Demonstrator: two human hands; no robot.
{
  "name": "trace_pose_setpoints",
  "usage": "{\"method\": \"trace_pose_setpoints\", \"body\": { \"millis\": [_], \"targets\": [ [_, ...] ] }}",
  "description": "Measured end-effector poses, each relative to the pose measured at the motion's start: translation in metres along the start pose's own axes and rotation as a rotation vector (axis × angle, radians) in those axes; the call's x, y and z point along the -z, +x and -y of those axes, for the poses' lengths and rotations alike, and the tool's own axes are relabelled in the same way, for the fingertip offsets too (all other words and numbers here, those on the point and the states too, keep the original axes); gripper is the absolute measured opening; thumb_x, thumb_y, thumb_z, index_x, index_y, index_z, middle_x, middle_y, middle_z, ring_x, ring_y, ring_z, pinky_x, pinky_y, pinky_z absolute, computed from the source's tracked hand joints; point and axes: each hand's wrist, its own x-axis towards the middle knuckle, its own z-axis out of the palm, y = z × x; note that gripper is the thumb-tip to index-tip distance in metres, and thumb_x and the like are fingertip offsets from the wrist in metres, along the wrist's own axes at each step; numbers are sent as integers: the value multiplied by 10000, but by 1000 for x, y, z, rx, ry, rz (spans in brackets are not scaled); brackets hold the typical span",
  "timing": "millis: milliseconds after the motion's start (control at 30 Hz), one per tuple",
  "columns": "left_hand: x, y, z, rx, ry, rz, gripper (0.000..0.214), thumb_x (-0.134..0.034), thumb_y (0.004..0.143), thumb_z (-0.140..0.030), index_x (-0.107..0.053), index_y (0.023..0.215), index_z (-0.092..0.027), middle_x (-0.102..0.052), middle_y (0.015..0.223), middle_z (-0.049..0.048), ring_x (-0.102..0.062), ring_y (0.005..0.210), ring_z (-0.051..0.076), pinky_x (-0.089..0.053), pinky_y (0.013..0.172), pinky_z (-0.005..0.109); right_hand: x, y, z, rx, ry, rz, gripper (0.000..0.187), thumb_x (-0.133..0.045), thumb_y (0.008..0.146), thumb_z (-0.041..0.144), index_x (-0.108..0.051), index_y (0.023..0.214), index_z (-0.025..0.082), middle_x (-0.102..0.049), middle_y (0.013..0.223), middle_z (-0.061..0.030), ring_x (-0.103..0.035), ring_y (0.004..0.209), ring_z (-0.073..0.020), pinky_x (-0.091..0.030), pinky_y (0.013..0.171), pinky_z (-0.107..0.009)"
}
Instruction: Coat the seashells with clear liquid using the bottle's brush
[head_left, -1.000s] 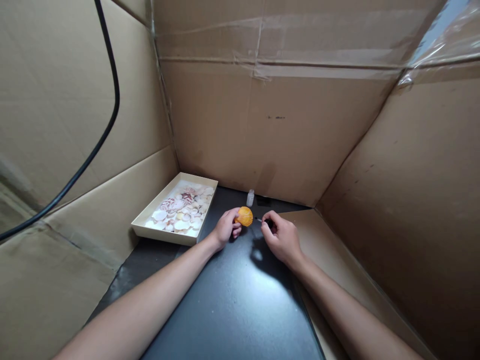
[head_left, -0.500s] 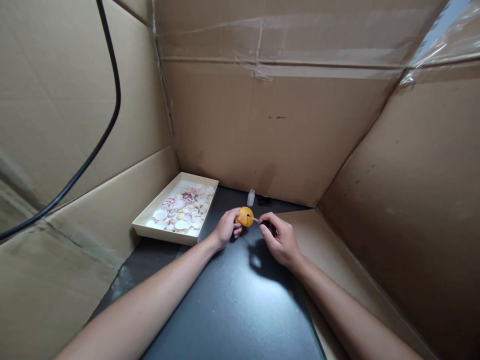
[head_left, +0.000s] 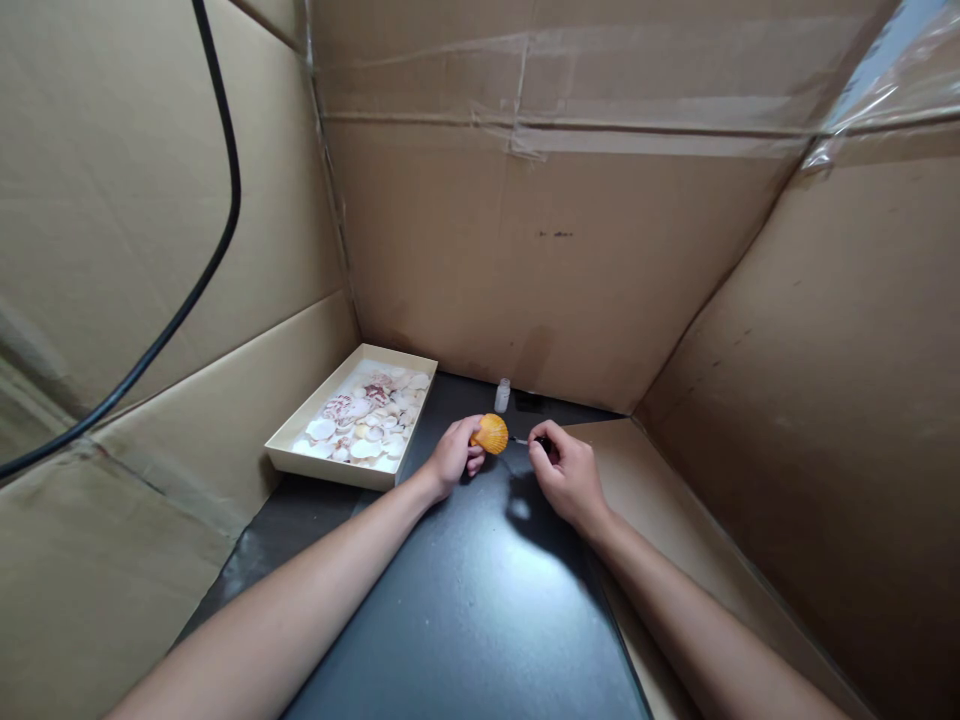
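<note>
An orange, ribbed scallop shell (head_left: 492, 434) is pinched at its left edge by my left hand (head_left: 453, 456), held above the dark table. Just to its right, my right hand (head_left: 567, 472) is closed around the dark handle of a small brush (head_left: 519, 441). The brush's thin pale shaft points left, its dark tip a short way off the shell's right edge. My fingers cover most of the handle. Behind the shell stands a small whitish bottle (head_left: 502, 397), upright and without a visible cap.
A cream tray (head_left: 330, 474) of assorted seashells (head_left: 366, 418) sits to the left on the dark tabletop (head_left: 450, 620). Cardboard walls (head_left: 480, 220) enclose the left, back and right. A black cable (head_left: 229, 200) hangs at upper left, and a cardboard sheet (head_left: 637, 470) lies at right.
My right hand has drawn back slightly to the right, taking the brush tip off the shell's face. The left hand and shell stay almost in place.
</note>
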Motion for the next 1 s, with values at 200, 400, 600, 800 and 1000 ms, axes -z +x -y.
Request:
{"method": "trace_pose_setpoints", "body": {
  "millis": [200,400,600,800,1000],
  "targets": [
    [0,1,0,-3,-20,3,158,-426,787,-341,-432,775,-183,-245,457,-105,-258,340,60,-210,361,176,0,-1,0,93,103,46,156,-459,852,290,-575,809,196,-474,578,44,-414,504,-105,-319,518,-221],
    [-1,0,0,-12,-8,4,154,-416,793,-332,-434,761,-183,-242,459,-102,-268,343,60,-222,370,177,0,0,-1,-2,19,-10,134,-481,827,275,-559,748,199,-452,540,51,-395,484,-106,-294,510,-230],
    [0,1,0,-5,-1,6,141,-394,796,-317,-421,751,-186,-239,455,-99,-257,343,62,-210,365,181,-2,-2,1,64,89,90,152,-466,861,304,-576,854,199,-468,579,47,-421,512,-110,-317,523,-224],
    [-1,1,0,-17,5,9,147,-396,794,-321,-437,778,-181,-244,460,-100,-264,345,61,-217,369,176,-1,-1,1,60,66,31,143,-465,860,286,-566,818,195,-469,589,43,-415,516,-106,-317,531,-225],
    [-1,1,-1,-5,26,2,144,-389,793,-323,-422,772,-184,-238,450,-104,-256,342,61,-216,360,175,-2,-1,0,43,34,51,134,-484,853,283,-581,836,192,-478,577,46,-420,510,-105,-314,528,-223]
  ]
}}
